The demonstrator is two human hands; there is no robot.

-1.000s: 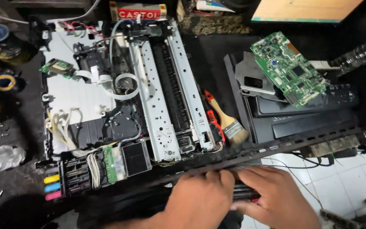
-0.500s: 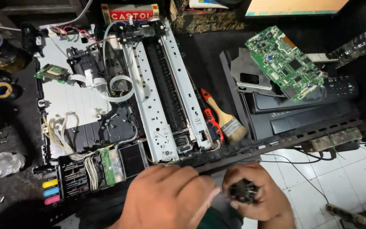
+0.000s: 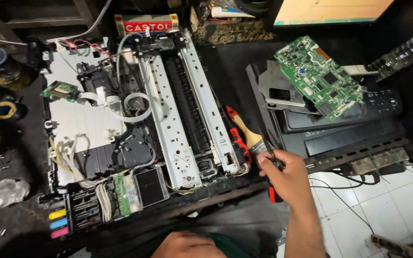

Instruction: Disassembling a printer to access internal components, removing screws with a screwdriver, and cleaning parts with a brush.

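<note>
Right hand (image 3: 285, 179) closed around a dark, slim tool beside the opened printer.

Its fingers grip a tool with a black and red handle (image 3: 272, 193), the thin shaft (image 3: 267, 148) pointing up and away past the paintbrush (image 3: 249, 138) just beyond the knuckles. The printer's metal frame (image 3: 178, 119) lies to the hand's left, a green circuit board (image 3: 319, 81) further off on its far side. Left hand (image 3: 187, 246) rests low at the near edge; whether it grips anything cannot be told. This looks like picking up a tool; next it needs aiming at a fastener.

Single head-worn camera, looked steeply down at close range onto the opened printer (image 3: 168, 124) and workbench (image 3: 230, 62); no second view.
</note>
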